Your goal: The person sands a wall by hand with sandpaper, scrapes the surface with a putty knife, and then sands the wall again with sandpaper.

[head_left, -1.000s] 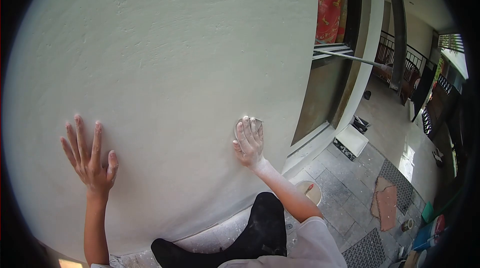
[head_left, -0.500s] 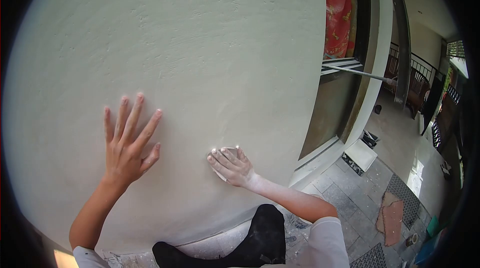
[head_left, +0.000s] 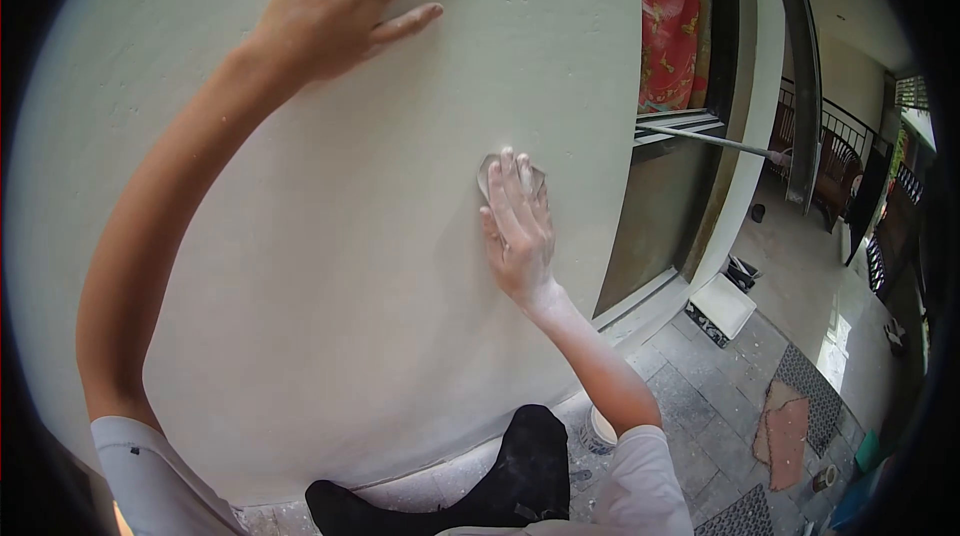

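A pale plastered wall with small pits and scratches fills most of the head view. My left hand lies flat against it high up, fingers spread, holding nothing; its fingertips are partly cut off at the top edge. Lower and to the right, my right hand presses a grey piece of sandpaper to the wall under its fingers. White dust coats that hand and forearm. Most of the sandpaper is hidden beneath the fingers.
A window frame with a red cloth behind it borders the wall on the right, with a pole sticking out. On the tiled floor are a white tray, a bucket and a torn cardboard-like piece.
My left hand has slid up and right along the wall. My right hand has moved up and slightly right with the sandpaper, its fingers now pointing upward. A bucket has come into view.
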`<state>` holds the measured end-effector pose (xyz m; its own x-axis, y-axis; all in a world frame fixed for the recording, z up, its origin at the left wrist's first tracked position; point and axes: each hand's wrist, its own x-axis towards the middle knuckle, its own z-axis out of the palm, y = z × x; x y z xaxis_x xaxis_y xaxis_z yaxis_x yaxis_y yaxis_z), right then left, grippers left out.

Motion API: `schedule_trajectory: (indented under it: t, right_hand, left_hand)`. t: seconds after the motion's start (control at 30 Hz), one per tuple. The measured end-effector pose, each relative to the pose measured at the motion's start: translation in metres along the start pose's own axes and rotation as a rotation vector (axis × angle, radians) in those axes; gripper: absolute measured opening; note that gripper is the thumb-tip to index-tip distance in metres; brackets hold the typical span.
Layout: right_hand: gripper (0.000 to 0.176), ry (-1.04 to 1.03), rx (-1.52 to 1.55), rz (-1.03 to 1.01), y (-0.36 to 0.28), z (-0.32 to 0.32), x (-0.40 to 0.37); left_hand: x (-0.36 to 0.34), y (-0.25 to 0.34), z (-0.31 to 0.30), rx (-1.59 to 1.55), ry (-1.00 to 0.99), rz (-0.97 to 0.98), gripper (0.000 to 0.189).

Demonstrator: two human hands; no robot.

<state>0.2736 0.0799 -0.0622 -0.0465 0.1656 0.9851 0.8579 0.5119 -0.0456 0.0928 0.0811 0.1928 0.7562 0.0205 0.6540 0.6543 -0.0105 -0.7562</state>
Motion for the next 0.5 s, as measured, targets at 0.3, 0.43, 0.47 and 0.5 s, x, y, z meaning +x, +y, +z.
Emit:
schedule_trajectory:
  t: [0.3,0.43,0.47,0.5]
  right_hand:
    - [0.044,0.183,0.032,-0.106,0.018,0.019,0.000]
    - [0.046,0.206,0.031,-0.090,0.007,0.002,0.076]
    - [0.046,0.203,0.033,-0.067,0.005,0.003,0.076]
    - [0.046,0.196,0.020,-0.075,0.009,0.005,0.053]
  left_hand:
    - [-0.011,-0.013,-0.017,0.055,-0.143,0.023,0.065]
    - [-0.010,-0.012,-0.013,0.060,-0.119,0.012,0.064]
    - [-0.011,-0.012,-0.012,0.049,-0.117,0.012,0.064]
    - [-0.013,-0.013,-0.012,0.061,-0.104,0.014,0.064]
